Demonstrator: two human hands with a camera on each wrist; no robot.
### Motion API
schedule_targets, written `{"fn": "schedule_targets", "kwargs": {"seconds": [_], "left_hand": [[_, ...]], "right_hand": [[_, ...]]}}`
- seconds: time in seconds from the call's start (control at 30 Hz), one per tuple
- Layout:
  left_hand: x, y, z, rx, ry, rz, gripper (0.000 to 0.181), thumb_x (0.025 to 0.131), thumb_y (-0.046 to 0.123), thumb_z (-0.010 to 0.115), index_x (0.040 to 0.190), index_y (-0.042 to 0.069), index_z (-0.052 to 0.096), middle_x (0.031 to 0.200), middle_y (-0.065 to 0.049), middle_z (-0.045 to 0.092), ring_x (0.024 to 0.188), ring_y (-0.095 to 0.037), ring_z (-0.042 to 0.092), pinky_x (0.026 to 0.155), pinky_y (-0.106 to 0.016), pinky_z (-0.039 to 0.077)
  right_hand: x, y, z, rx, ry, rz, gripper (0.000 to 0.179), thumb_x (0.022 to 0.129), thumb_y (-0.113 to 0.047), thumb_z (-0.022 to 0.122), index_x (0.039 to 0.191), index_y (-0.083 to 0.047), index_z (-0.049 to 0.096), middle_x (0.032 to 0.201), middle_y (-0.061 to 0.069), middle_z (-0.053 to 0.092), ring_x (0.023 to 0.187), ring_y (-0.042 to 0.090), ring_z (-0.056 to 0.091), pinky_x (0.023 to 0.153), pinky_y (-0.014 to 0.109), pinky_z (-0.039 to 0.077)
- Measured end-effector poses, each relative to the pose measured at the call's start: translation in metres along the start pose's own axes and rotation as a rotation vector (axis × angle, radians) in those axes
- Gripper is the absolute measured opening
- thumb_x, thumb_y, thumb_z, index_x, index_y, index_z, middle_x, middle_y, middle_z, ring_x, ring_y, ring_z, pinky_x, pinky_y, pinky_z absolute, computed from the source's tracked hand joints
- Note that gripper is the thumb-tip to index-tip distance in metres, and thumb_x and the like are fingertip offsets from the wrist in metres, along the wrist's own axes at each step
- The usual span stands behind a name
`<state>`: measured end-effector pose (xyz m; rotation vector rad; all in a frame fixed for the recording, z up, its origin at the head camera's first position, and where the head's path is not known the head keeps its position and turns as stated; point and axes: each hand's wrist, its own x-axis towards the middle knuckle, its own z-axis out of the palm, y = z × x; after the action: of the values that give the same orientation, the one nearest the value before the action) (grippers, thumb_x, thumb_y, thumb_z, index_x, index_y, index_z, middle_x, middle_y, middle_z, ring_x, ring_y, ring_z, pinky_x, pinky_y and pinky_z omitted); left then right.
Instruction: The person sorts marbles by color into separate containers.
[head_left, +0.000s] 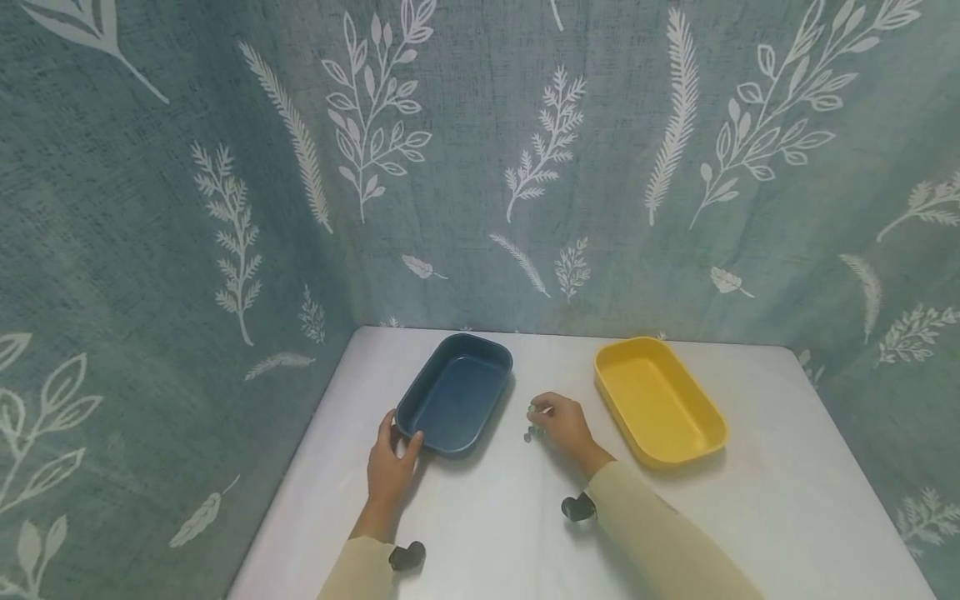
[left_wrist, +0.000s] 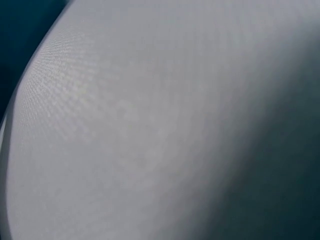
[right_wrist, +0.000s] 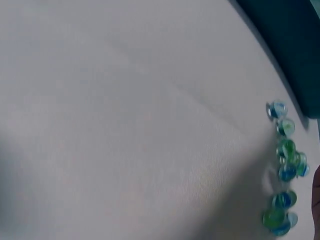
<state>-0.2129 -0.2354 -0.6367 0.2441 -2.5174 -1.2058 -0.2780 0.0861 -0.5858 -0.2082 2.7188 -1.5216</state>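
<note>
A dark blue rectangular tray (head_left: 459,402) with rounded corners lies left of the middle in the head view. At its near left corner my left hand (head_left: 390,471) grips it, thumb at the near side and fingers along the left wall. My right hand (head_left: 566,427) is between the trays, its thumb and index finger pinching at a small cluster of glass marbles (head_left: 528,436). Several green and blue marbles (right_wrist: 287,150) form an uneven row on the white table in the right wrist view, with a sliver of my hand at the right edge. Blurred white surface fills most of the left wrist view.
A yellow tray (head_left: 660,400) of similar shape stands on the right of the white table (head_left: 495,533), close to my right hand. Patterned green-blue cloth (head_left: 465,167) hangs behind and along the sides. A dark wrist device (head_left: 577,507) sits on each wrist.
</note>
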Motion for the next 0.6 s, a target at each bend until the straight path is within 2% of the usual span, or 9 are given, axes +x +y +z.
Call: {"fn": "schedule_targets", "kwargs": {"seconds": [0.17, 0.43, 0.6], "left_hand": [[0.0, 0.003, -0.002, -0.016, -0.004, 0.001, 0.077, 0.091, 0.05, 0.064, 0.15, 0.012, 0.032, 0.143, -0.022, 0.046, 0.131, -0.042, 0.043, 0.107, -0.057, 0.032], [-0.002, 0.006, -0.002, -0.004, 0.004, -0.015, 0.077, 0.091, 0.05, 0.064, 0.15, 0.012, 0.033, 0.144, -0.02, 0.045, 0.132, -0.041, 0.042, 0.109, -0.056, 0.03], [-0.002, 0.006, -0.001, -0.002, 0.016, -0.008, 0.076, 0.091, 0.048, 0.065, 0.149, 0.011, 0.034, 0.144, -0.02, 0.046, 0.132, -0.04, 0.042, 0.108, -0.056, 0.031]], "right_hand": [[0.001, -0.012, 0.006, 0.023, -0.006, -0.006, 0.019, 0.088, -0.015, 0.071, 0.105, -0.008, 0.069, 0.093, 0.001, 0.066, 0.072, 0.014, 0.059, 0.061, 0.028, 0.052], [0.007, -0.021, 0.017, 0.01, 0.013, -0.076, 0.016, 0.088, -0.014, 0.072, 0.102, -0.007, 0.07, 0.088, -0.002, 0.066, 0.072, 0.012, 0.06, 0.063, 0.028, 0.052], [0.01, -0.025, 0.022, -0.035, -0.003, -0.05, 0.022, 0.09, -0.02, 0.071, 0.11, -0.009, 0.069, 0.092, -0.005, 0.066, 0.077, 0.011, 0.059, 0.067, 0.033, 0.049]]}}
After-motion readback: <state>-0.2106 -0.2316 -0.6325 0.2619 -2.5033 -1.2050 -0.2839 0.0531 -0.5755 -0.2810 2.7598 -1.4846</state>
